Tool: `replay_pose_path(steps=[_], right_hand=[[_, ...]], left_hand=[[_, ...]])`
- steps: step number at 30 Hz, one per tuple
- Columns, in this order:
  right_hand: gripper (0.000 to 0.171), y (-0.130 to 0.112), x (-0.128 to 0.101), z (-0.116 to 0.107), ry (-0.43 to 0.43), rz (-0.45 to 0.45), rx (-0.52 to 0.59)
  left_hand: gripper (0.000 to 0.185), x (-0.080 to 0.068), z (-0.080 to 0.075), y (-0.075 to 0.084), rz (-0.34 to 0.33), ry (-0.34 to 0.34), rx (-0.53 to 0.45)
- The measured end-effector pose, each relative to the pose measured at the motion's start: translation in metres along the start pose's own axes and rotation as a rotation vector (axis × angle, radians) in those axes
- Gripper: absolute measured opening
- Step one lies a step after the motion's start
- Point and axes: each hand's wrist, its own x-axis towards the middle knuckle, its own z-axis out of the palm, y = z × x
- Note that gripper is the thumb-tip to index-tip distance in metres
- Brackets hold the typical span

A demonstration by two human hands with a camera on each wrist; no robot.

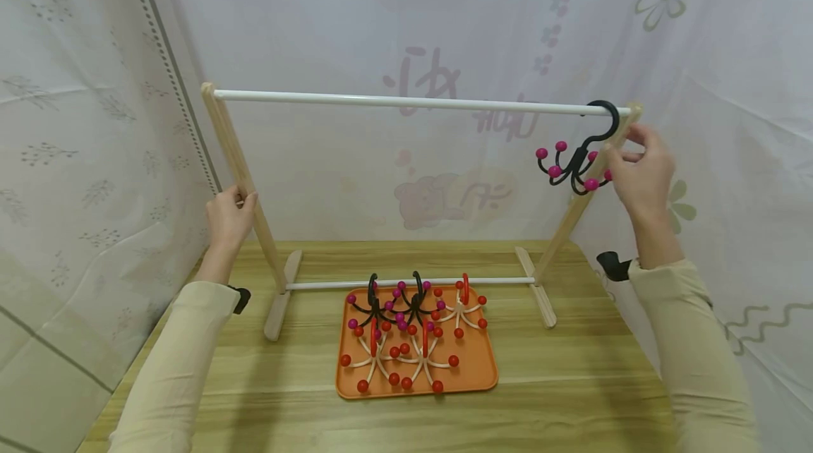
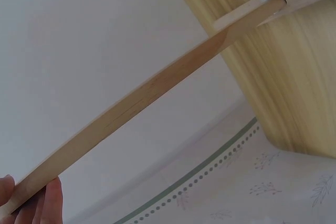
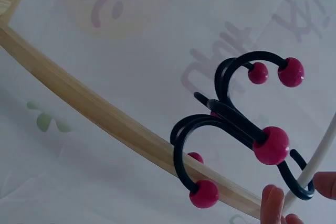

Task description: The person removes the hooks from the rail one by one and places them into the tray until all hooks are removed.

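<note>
A wooden rack stands on the table, with a white top rail [image 1: 406,101]. My left hand [image 1: 240,204] grips the rack's left leg [image 1: 244,171]; in the left wrist view my fingers [image 2: 50,203] wrap the same leg [image 2: 157,87]. A black multi-arm hook with magenta balls [image 1: 574,165] hangs on the rail's right end. My right hand [image 1: 625,146] is at that hook, beside the right leg [image 1: 571,220]. In the right wrist view my fingertips [image 3: 272,205] flank the hook [image 3: 231,119] where its loop goes over the rail [image 3: 320,156].
An orange tray [image 1: 485,375] lies on the wooden table [image 1: 571,382] under the rack. It holds several hooks, black ones with magenta balls [image 1: 394,305] and pale ones with red balls [image 1: 406,358]. A patterned white cloth closes in the back and both sides.
</note>
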Motion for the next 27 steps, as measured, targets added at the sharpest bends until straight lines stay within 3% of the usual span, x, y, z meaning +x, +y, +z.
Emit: replay_pose_path(steps=[6, 11, 22, 27], right_hand=[[0.052, 0.003, 0.004, 0.002, -0.111, 0.030, 0.004], [0.040, -0.002, 0.009, 0.004, -0.094, -0.002, 0.084], [0.035, -0.011, 0.016, 0.004, -0.125, 0.096, 0.163], [0.035, -0.011, 0.016, 0.004, -0.134, 0.091, 0.199]], left_hand=[[0.024, 0.000, 0.001, 0.000, 0.002, 0.003, -0.003], [0.024, 0.001, 0.001, -0.001, 0.010, 0.009, -0.005], [0.024, 0.000, -0.001, 0.001, 0.000, 0.002, -0.004], [0.024, -0.001, -0.001, 0.001, 0.003, 0.000, -0.003]])
